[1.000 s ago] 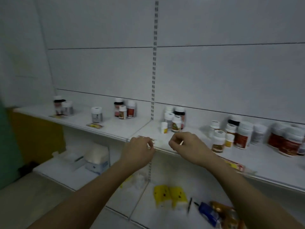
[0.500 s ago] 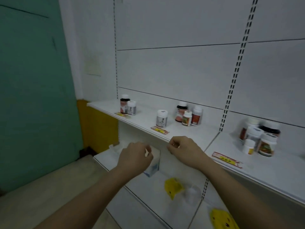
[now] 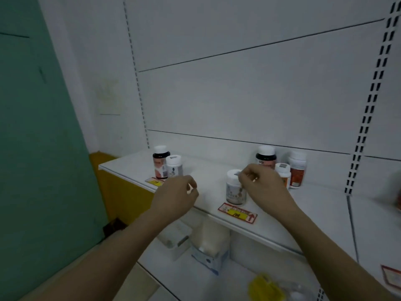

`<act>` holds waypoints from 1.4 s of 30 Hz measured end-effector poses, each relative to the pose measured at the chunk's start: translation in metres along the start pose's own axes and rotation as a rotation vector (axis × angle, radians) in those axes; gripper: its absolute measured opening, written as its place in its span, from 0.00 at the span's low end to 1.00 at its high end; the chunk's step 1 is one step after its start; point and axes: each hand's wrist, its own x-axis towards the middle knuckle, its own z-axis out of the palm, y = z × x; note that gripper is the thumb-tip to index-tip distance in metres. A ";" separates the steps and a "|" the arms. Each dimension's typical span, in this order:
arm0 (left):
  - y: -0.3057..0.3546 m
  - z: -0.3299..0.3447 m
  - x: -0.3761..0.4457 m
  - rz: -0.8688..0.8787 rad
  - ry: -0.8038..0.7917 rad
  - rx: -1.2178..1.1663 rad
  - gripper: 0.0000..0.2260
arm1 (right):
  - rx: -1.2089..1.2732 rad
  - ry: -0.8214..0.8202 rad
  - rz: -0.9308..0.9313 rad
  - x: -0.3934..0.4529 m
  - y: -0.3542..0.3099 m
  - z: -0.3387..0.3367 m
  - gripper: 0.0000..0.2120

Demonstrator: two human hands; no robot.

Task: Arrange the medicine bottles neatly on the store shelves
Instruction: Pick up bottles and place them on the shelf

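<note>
White bottle (image 3: pixel 235 187) btwn hands, just beside R hand (image 3: pixel 261 184); L hand (image 3: pixel 176 195) apart.

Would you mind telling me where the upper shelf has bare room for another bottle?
Bare shelf lies between the left pair of bottles and the lone white bottle. More lies right of the red-labelled bottle, up to the upright. The right hand crowds the right-hand cluster.

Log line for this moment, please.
left hand: curled, pinching small white item | right hand: curled beside white-capped bottle | bottle: upright on shelf
</note>
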 end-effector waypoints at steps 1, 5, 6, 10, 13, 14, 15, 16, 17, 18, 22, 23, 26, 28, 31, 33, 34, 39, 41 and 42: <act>0.000 0.004 0.016 0.011 0.004 -0.052 0.09 | 0.026 0.061 0.021 0.010 0.004 -0.002 0.07; 0.006 0.036 0.062 0.042 -0.023 -0.244 0.05 | 0.019 0.277 0.112 0.045 0.023 -0.007 0.07; 0.007 0.045 0.074 0.054 -0.023 -0.275 0.05 | -0.003 0.322 0.139 0.052 0.027 -0.009 0.07; 0.018 0.080 0.127 0.112 -0.067 -0.442 0.06 | -0.154 0.481 0.227 0.065 0.054 -0.028 0.04; 0.044 0.108 0.161 0.172 -0.165 -0.623 0.09 | -0.264 0.579 0.308 0.057 0.072 -0.038 0.06; 0.056 0.117 0.170 0.189 -0.204 -0.690 0.11 | -0.297 0.600 0.340 0.054 0.075 -0.037 0.08; 0.067 0.126 0.176 0.206 -0.235 -0.748 0.13 | -0.320 0.610 0.365 0.051 0.078 -0.034 0.10; 0.077 0.136 0.180 0.226 -0.258 -0.796 0.15 | -0.334 0.609 0.386 0.049 0.081 -0.030 0.11; 0.085 0.146 0.182 0.247 -0.277 -0.848 0.17 | -0.345 0.591 0.400 0.047 0.084 -0.026 0.12; 0.090 0.155 0.182 0.270 -0.300 -0.916 0.18 | -0.359 0.558 0.402 0.045 0.087 -0.021 0.13; 0.089 0.178 0.175 0.390 -0.443 -1.116 0.29 | -0.383 0.383 0.389 0.037 0.092 -0.012 0.15; 0.085 0.180 0.174 0.405 -0.453 -1.092 0.31 | -0.363 0.342 0.391 0.036 0.091 -0.011 0.14; 0.081 0.183 0.176 0.405 -0.479 -1.020 0.31 | -0.247 0.272 0.367 0.037 0.089 -0.011 0.14; 0.081 0.184 0.177 0.372 -0.546 -1.045 0.32 | -0.214 0.265 0.353 0.036 0.090 -0.013 0.16; 0.084 0.181 0.179 0.360 -0.614 -1.091 0.29 | -0.201 0.318 0.329 0.034 0.095 -0.018 0.17; 0.083 0.178 0.180 0.354 -0.608 -1.115 0.29 | -0.153 0.378 0.284 0.035 0.095 -0.022 0.14; 0.083 0.176 0.181 0.346 -0.596 -1.141 0.29 | -0.126 0.412 0.252 0.037 0.094 -0.024 0.12; 0.089 0.161 0.184 0.335 -0.440 -1.253 0.26 | -0.024 0.493 0.188 0.038 0.091 -0.029 0.07; 0.091 0.157 0.183 0.318 -0.466 -1.292 0.25 | 0.000 0.492 0.191 0.037 0.089 -0.029 0.09; 0.091 0.156 0.183 0.318 -0.488 -1.306 0.24 | 0.023 0.490 0.196 0.037 0.088 -0.029 0.09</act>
